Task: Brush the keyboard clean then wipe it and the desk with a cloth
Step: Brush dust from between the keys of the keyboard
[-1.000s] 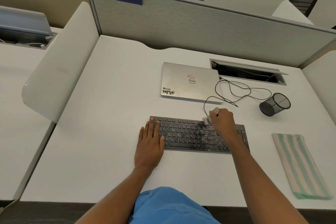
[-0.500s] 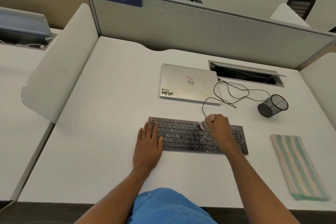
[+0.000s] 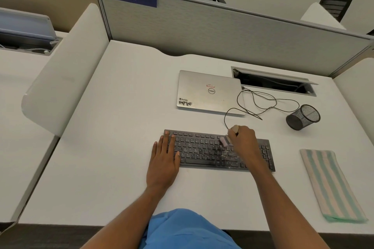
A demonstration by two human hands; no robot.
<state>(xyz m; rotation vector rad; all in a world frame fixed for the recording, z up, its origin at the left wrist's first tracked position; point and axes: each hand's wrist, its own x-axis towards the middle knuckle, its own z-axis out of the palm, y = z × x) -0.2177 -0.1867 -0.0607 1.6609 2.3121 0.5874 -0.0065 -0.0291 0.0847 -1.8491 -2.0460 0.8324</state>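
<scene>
The keyboard [image 3: 218, 150] lies flat near the front of the white desk [image 3: 121, 127], its right-hand keys dusted with pale specks. The left hand [image 3: 164, 161] lies flat, fingers straight and close together, pressing on the keyboard's left end and the desk beside it. The right hand [image 3: 242, 140] is curled round a small brush [image 3: 225, 141], whose bristles touch the upper key rows right of centre. The striped cloth [image 3: 332, 186] lies folded on the desk, well to the right of the keyboard. Behind the keyboard: a closed laptop [image 3: 209, 92], a loose black cable [image 3: 263, 103], and a mesh cup [image 3: 303, 117] tipped on its side.
</scene>
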